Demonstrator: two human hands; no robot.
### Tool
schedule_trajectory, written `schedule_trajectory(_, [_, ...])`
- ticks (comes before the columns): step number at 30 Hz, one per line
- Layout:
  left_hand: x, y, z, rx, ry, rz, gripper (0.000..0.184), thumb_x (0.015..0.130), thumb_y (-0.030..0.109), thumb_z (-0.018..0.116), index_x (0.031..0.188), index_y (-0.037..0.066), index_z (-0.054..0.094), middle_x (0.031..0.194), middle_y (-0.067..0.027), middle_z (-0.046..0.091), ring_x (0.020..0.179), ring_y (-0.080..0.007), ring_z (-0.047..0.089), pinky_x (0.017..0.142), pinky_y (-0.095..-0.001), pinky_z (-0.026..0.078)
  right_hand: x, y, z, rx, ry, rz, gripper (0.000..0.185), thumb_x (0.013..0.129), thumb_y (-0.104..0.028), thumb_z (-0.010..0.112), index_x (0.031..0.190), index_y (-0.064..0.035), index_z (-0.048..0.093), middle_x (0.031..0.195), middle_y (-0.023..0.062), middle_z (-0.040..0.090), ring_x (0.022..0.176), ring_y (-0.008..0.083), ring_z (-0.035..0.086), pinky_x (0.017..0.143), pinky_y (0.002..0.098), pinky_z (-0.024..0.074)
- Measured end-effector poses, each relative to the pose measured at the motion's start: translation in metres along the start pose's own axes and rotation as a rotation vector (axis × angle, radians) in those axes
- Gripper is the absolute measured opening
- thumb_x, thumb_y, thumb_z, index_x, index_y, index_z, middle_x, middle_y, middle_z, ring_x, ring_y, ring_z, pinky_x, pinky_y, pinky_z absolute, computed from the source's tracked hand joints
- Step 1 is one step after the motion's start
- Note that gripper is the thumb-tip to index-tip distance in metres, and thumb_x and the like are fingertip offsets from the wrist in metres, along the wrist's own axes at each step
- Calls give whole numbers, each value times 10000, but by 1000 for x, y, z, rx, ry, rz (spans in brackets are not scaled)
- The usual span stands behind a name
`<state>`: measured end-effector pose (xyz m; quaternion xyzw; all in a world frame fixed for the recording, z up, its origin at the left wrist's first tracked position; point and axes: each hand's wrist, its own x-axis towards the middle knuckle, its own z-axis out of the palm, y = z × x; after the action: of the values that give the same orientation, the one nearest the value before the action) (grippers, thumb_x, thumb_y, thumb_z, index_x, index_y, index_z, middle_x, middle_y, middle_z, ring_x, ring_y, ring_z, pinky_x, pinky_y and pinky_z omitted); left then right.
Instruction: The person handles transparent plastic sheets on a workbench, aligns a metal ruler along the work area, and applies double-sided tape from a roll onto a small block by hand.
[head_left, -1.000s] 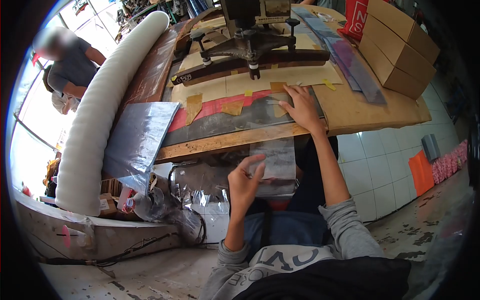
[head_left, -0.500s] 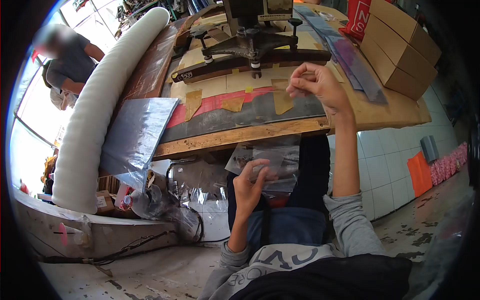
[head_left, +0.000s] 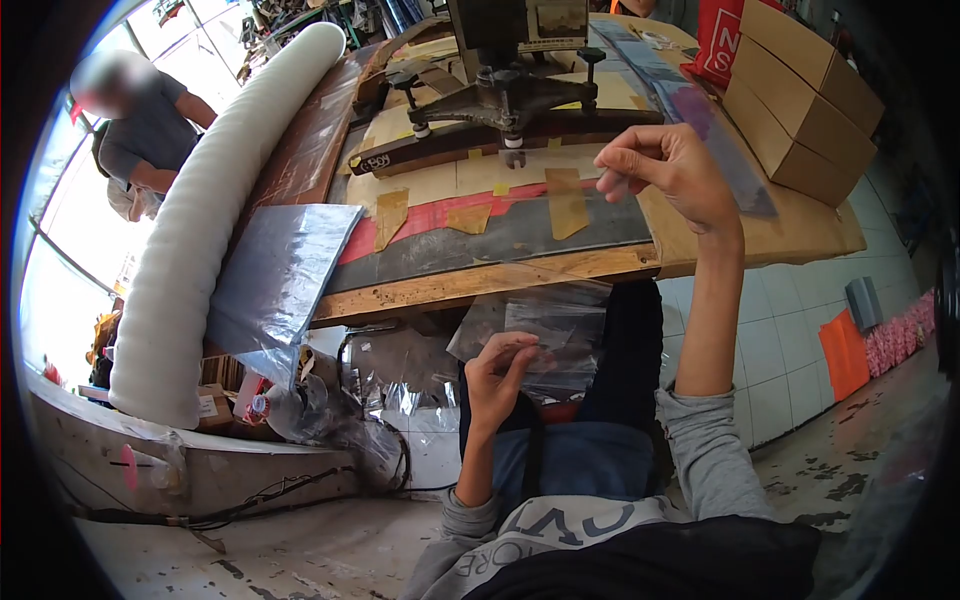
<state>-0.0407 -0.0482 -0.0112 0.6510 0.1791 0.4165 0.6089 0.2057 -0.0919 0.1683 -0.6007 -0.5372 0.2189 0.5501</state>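
My left hand (head_left: 496, 380) is low in front of the table edge, with thumb and fingertips pinched together at a clear plastic sheet (head_left: 560, 325) above my lap. Raised over the table's right part, my right hand (head_left: 676, 178) has its fingers curled and pressed together; whatever they hold is too clear or small to make out. Brown tape pieces (head_left: 567, 204) lie across a red strip (head_left: 420, 217) and a dark strip (head_left: 500, 240) along the wooden front edge (head_left: 480, 285). Behind them stands a black metal clamp frame (head_left: 508, 105).
A white foam roll (head_left: 205, 240) runs along the left, beside a bluish plastic sheet (head_left: 280, 265). Cardboard boxes (head_left: 800, 110) and a red bag (head_left: 716, 40) stand at the right. A person (head_left: 150, 120) is beyond the roll. Cables (head_left: 290, 495) run at lower left.
My right hand has lifted off the tape and moved up and right, its fingers now closed. My left hand's fingertips have come together. The clear sheet has spread to the left.
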Motion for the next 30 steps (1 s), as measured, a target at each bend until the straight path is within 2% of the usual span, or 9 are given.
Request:
schedule_trajectory(9, [-6, -12, -1, -192, -83, -5, 118, 852, -25, 594, 964, -15, 561, 867, -78, 654, 797, -130, 644, 685, -218, 501, -6, 7, 0, 97, 13, 76, 281, 855, -253, 644, 804, 22, 664, 681, 96, 656, 597, 144, 651, 543, 227, 506])
schedule_trajectory(12, [-7, -16, 0, -138, -102, -2, 227, 859, -40, 567, 1014, 17, 411, 838, -164, 638, 763, -218, 659, 686, -285, 531, -9, 11, 5, 129, 1, 105, 278, 856, -236, 642, 815, 39, 655, 686, 106, 656, 608, 156, 654, 570, 244, 528])
schedule_trajectory(15, [-6, -7, 9, -274, -61, -30, 360, 838, -14, 621, 1046, 49, 334, 842, -148, 660, 761, -170, 655, 676, -240, 512, -11, 16, 9, 167, 26, 99, 272, 858, -223, 640, 809, 45, 646, 678, 105, 654, 602, 158, 653, 571, 239, 528])
schedule_trajectory(18, [-3, -1, 17, -346, -15, -145, 420, 840, -6, 622, 1051, 77, 270, 835, -174, 663, 761, -189, 658, 667, -250, 515, -15, 16, 11, 158, 35, 110, 268, 860, -216, 639, 789, 42, 638, 665, 96, 651, 584, 146, 647, 554, 222, 510])
schedule_trajectory(22, [-3, -1, 22, -27, -53, -119, 414, 835, 4, 629, 1132, 47, 343, 823, -136, 660, 757, -188, 660, 684, -253, 516, -28, 14, 9, 96, 41, 161, 270, 863, -209, 635, 768, 43, 630, 656, 93, 649, 565, 128, 637, 543, 209, 493])
schedule_trajectory(25, [-1, 8, 29, -272, -52, -269, 383, 835, 12, 629, 1157, 23, 423, 942, -133, 641, 771, -164, 651, 709, -241, 502, -35, 17, 6, 107, 62, 161, 275, 865, -212, 635, 762, 43, 632, 648, 92, 645, 561, 117, 632, 535, 206, 486])
schedule_trajectory(28, [12, 7, 34, 188, -16, 123, 327, 834, 17, 629, 1128, 10, 488, 1085, -124, 595, 794, -144, 640, 701, -231, 498, -37, 17, 3, 126, 115, 128, 267, 862, -206, 640, 790, 51, 641, 647, 86, 638, 554, 121, 628, 547, 216, 503])
schedule_trajectory(29, [5, 17, 34, -215, -76, -236, 298, 828, 32, 639, 1103, 7, 528, 1174, -108, 549, 800, -143, 634, 695, -231, 495, -38, 16, 1, 125, 140, 100, 272, 865, -216, 634, 782, 44, 639, 639, 89, 638, 550, 127, 628, 544, 222, 506])
schedule_trajectory(30, [5, 15, 34, -186, -73, -218, 294, 827, 32, 638, 1096, 7, 522, 1149, -110, 560, 791, -140, 633, 697, -231, 495, -38, 16, 1, 128, 165, 73, 278, 869, -225, 629, 774, 37, 637, 631, 92, 637, 545, 133, 628, 541, 228, 510])
